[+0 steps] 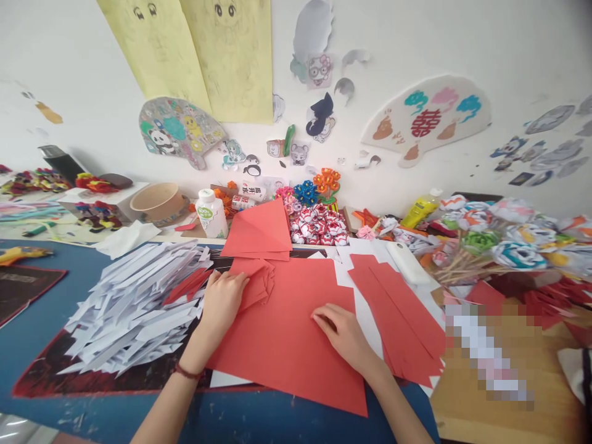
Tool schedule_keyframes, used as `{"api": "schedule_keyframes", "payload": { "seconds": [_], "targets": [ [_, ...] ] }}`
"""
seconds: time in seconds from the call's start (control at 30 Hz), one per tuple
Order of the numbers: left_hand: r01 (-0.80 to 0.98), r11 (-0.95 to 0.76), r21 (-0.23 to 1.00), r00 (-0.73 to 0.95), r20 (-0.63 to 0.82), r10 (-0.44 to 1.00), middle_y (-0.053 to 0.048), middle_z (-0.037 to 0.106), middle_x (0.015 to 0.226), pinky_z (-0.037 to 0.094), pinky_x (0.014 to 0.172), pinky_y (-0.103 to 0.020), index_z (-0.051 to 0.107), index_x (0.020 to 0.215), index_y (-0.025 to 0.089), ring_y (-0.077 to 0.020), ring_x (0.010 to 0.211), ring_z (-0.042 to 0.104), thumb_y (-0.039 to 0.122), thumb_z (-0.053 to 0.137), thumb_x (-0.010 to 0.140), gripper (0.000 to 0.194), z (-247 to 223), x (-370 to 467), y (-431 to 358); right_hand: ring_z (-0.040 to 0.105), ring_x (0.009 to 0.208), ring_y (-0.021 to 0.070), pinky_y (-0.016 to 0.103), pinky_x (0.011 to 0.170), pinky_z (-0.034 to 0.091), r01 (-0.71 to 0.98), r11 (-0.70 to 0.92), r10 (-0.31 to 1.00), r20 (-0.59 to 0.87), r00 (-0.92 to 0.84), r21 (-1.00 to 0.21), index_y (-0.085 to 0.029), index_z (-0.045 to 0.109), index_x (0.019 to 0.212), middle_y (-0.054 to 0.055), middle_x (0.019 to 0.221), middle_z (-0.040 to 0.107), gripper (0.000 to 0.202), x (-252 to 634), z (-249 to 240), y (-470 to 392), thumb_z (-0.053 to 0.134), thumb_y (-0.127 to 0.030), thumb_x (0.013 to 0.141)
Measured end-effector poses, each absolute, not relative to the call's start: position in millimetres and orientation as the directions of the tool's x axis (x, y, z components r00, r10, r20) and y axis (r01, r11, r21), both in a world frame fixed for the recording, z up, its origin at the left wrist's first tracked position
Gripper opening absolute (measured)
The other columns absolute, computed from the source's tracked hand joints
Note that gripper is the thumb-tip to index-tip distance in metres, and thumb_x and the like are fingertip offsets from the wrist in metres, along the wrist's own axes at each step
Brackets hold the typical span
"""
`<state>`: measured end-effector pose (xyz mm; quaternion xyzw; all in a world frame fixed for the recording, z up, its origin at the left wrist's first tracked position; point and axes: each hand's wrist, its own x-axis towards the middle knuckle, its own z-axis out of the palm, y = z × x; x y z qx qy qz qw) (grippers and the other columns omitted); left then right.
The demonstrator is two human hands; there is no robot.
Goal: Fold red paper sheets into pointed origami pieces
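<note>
Red sheet (287,345) lies under right hand (345,333), fingertips together; left hand (224,298) touches smaller red pieces (263,281), grip unclear.

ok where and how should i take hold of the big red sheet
The big red sheet is probably best pinched at its near right corner, coming from the right: it lies flat and that corner is uncovered, while the folded red paper rests on its far left part.

I wear a thin, dark red band (189,372) around my left wrist (196,356), just behind my left hand (224,297). My right hand (341,333) is bare, with slim fingers (325,310), and both my arms (169,401) are bare behind the hands too.
</note>
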<state>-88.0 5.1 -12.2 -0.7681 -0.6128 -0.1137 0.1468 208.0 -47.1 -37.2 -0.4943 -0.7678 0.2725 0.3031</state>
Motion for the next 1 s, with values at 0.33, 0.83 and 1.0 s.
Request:
{"api": "schedule_keyframes", "payload": {
  "seconds": [0.33,0.83,1.0],
  "targets": [
    [0.739,-0.651,-0.173,0.632,0.513,0.581,-0.010,0.072,0.103,0.034,0.094,-0.041,0.059,0.114,0.010,-0.0218,0.097,0.063,0.006,0.033,0.096,0.032,-16.0,-29.4,-46.8,0.053,0.115,0.0252,0.042,0.097,0.045,0.761,0.494,0.822,0.510,-0.252,-0.420,-0.025,0.049,0.133,0.011,0.125,0.057,0.037,204.4,-40.5,-55.3,0.051,-0.024,0.096],
    [0.726,-0.594,0.347,0.499,0.328,0.802,-0.002,0.069,0.087,0.035,0.074,-0.032,0.064,0.083,0.018,-0.0171,0.083,0.055,0.022,0.043,0.099,0.027,-26.9,-14.9,-59.2,0.052,0.071,0.0169,0.031,0.065,0.042,0.646,0.532,0.846,0.367,-0.386,-0.547,-0.018,0.064,0.084,0.003,0.076,0.061,0.022,201.1,-40.9,-67.0,0.046,-0.012,0.096],
    [0.850,-0.489,0.197,0.406,0.346,0.846,-0.005,0.067,0.090,0.036,0.073,-0.034,0.064,0.088,0.017,-0.0194,0.082,0.054,0.021,0.042,0.098,0.025,-30.0,-7.1,-59.3,0.055,0.077,0.0175,0.030,0.069,0.045,0.664,0.390,0.920,0.231,-0.318,-0.638,-0.020,0.064,0.090,0.002,0.082,0.061,0.017,197.2,-34.9,-60.1,0.049,-0.014,0.096]
  ]
}}
